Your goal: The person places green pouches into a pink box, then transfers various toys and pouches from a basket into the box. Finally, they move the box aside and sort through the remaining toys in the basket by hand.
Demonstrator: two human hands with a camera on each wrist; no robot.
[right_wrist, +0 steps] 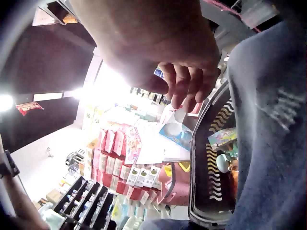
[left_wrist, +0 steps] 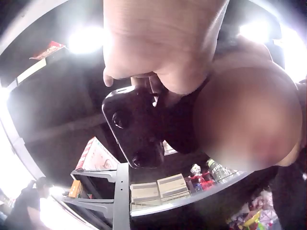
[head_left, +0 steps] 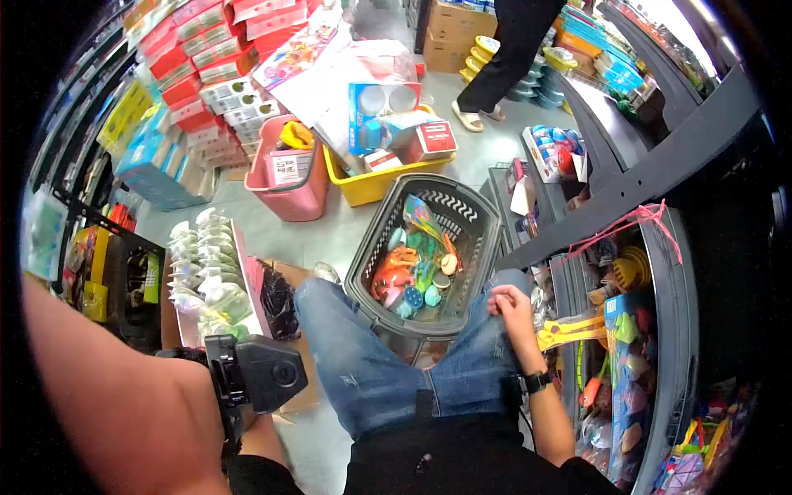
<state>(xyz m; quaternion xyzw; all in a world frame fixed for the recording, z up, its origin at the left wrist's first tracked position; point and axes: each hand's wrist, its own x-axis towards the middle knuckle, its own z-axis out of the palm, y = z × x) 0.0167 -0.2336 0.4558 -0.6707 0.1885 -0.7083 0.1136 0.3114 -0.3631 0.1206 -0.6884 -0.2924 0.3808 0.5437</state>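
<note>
In the left wrist view my left hand is raised beside the head, its fingers at the top of a black two-lens device; the fingertips are partly hidden. Only the left arm shows in the head view, with a black wrist camera. My right hand lies by the right knee, and the right wrist view shows its fingers loosely bent around nothing. Between the knees stands a dark basket with colourful toys, among them an orange one and a bagged item.
A pink basket and a filled yellow bin stand beyond the dark basket. Left are a box of bagged goods and stacked red packs. A metal shelf runs along the right; a person's legs are ahead.
</note>
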